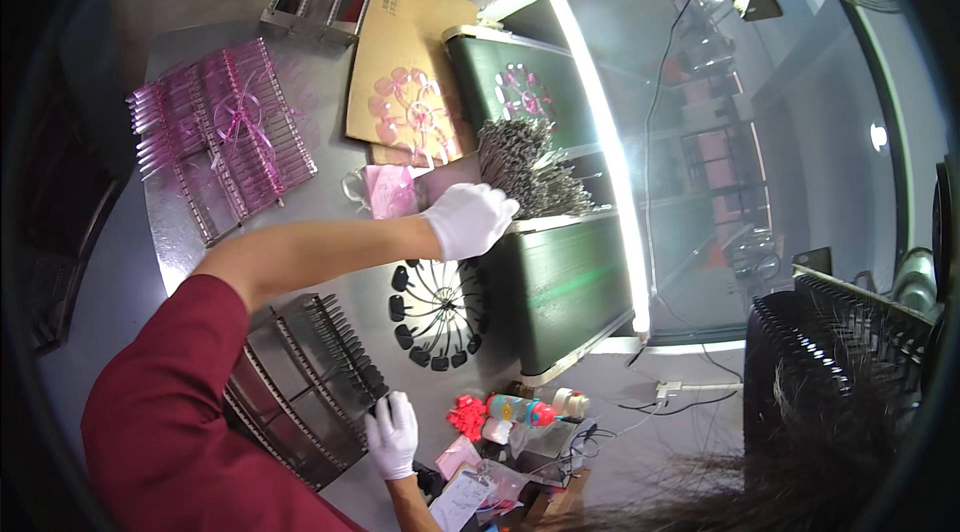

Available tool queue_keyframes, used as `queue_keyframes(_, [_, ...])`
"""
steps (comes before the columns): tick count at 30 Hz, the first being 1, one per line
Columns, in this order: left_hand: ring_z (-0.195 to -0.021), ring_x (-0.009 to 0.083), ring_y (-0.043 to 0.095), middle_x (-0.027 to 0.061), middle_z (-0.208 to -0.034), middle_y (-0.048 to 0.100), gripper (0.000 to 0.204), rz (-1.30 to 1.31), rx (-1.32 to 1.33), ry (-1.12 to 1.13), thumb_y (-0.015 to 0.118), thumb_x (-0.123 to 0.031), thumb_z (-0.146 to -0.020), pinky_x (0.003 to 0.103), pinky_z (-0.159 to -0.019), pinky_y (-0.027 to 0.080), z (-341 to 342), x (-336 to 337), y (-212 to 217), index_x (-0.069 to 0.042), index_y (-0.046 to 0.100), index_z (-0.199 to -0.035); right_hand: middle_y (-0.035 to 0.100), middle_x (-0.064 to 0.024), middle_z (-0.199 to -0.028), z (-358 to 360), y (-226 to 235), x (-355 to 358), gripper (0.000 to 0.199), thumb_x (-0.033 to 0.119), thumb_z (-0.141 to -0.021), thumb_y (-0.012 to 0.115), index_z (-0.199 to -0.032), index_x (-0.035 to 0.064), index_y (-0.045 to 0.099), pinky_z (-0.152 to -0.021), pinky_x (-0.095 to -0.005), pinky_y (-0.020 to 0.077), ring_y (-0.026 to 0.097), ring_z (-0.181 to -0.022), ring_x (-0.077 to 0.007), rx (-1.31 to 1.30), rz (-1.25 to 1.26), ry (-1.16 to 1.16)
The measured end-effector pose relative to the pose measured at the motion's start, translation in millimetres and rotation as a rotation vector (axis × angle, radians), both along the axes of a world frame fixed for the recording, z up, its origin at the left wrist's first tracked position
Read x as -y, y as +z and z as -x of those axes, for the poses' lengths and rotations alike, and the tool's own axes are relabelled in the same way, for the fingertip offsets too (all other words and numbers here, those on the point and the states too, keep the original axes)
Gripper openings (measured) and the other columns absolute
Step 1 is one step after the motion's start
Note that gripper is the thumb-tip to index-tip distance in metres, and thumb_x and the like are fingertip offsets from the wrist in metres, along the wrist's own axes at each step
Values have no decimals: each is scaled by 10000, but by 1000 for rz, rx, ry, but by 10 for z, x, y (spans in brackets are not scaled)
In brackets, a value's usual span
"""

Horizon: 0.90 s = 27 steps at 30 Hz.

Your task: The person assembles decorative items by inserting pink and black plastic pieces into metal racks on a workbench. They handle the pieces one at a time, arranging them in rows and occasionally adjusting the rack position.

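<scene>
- Left hand point(468, 220), white-gloved: it lies fingers curled over the near end of the bundle of thin grey rods point(522, 168), which sits just past centre toward 12 o'clock, on the edge of the green conveyor belt point(560, 282). Whether you grip any rods or only press on them cannot be told; the palm hides them.
- Right hand point(392, 435), white-gloved, at 6 o'clock: fingers closed on the black comb rack point(330, 357) at its near end, steadying it.
- Handling judgement: the rods look loose and fanned, so take few at once, pinched near their ends, and keep the rack level while the other hand works.
- Black round spoked fixture point(438, 314): between your two hands, flat on the grey table point(170, 232); your left forearm crosses above it.
- Pink comb racks point(225, 132): 10 o'clock, well apart.
- Cardboard sheet point(400, 52) with pink spoked wheels: 12 o'clock, just behind the rods.
- Clutter at 6 o'clock: red bow point(466, 416), small bottles point(535, 408), papers, close by your right wrist; likely to snag a sweep.
- Black rack point(830, 352): 4 o'clock, well apart.
</scene>
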<state>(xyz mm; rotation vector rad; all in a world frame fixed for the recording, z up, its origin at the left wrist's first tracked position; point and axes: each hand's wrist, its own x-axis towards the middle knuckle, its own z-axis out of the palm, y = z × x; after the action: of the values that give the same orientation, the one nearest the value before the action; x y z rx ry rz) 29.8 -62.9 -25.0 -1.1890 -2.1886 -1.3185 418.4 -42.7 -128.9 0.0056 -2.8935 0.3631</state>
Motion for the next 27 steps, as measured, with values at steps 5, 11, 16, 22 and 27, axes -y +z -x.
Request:
queue_keyframes(5, [-938,369,765,183,-1015,754,219,77,243,183,599,-113,-938,500,-808,607,378,-520,313,-56,700,-1123,553,-300,-1428,196,205,19,660,232,-842,825,-1371,-57,555,-1141,-579,409,523,-1311,-518,239,7,-208])
queue_keyframes(11, [-983,378,757,179,-1033,769,217,-19,198,132,601,-107,-907,503,-854,599,410,-364,601,-79,752,-1060,530,-315,-1510,-8,-77,2,650,224,-938,732,-1491,-43,519,-1173,-594,393,510,-1390,-509,188,-177,-43])
queue_keyframes(16, [-940,350,723,126,-1003,712,137,-423,-138,115,611,-106,-974,450,-810,582,322,209,1135,-67,657,-1097,583,-298,-1445,-44,210,558,545,193,-984,671,-1451,-57,542,-1102,-602,439,548,-1308,-538,0,-11,-326])
queue_keyframes(22, [-730,328,696,117,-919,680,283,-619,-463,-196,702,-16,-920,388,-561,559,-323,1348,1344,-47,587,-1176,753,-241,-922,-512,19,1929,491,388,-965,726,-1384,148,635,-788,-523,588,743,-892,-446,526,389,-381])
queue_keyframes(27, [-711,326,722,140,-879,707,191,-243,-163,-281,580,16,-1036,401,-642,581,-834,2152,121,-10,540,-1220,717,-117,-677,-846,338,2015,281,478,-849,786,-789,209,731,-591,-525,561,722,-644,-369,366,141,-736])
